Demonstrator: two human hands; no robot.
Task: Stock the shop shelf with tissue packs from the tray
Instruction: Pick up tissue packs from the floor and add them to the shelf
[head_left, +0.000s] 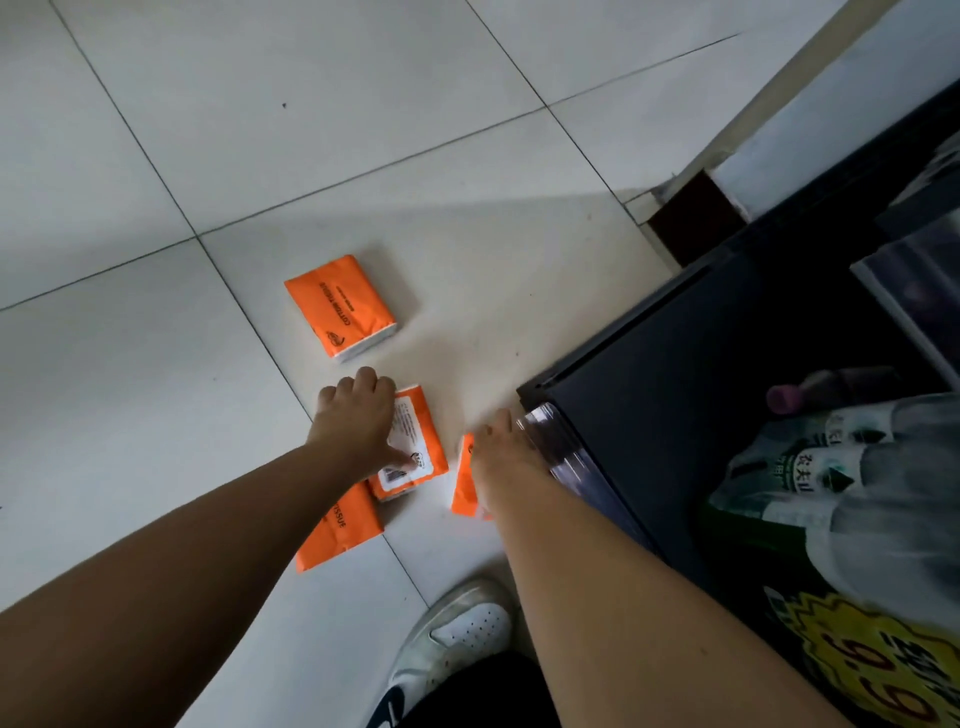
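Note:
Several orange tissue packs lie on the white tiled floor. One pack (340, 306) lies alone, farther from me. My left hand (356, 418) grips a second pack (415, 447), label side up, with fingers curled over its far edge. That pack overlaps a third pack (343, 525) lying under my left forearm. My right hand (501, 447) reaches down onto a fourth pack (464, 483), which stands on edge beside the dark shelf (675, 395); its fingers are hidden behind the pack and the hand.
The shelf's lower corner has a clear plastic price rail (561, 452). Bottled water packs (852, 483) and a yellow price sign (878, 660) sit on the shelf at right. My white shoe (457, 634) stands just below the packs. A wall base (691, 218) runs at upper right.

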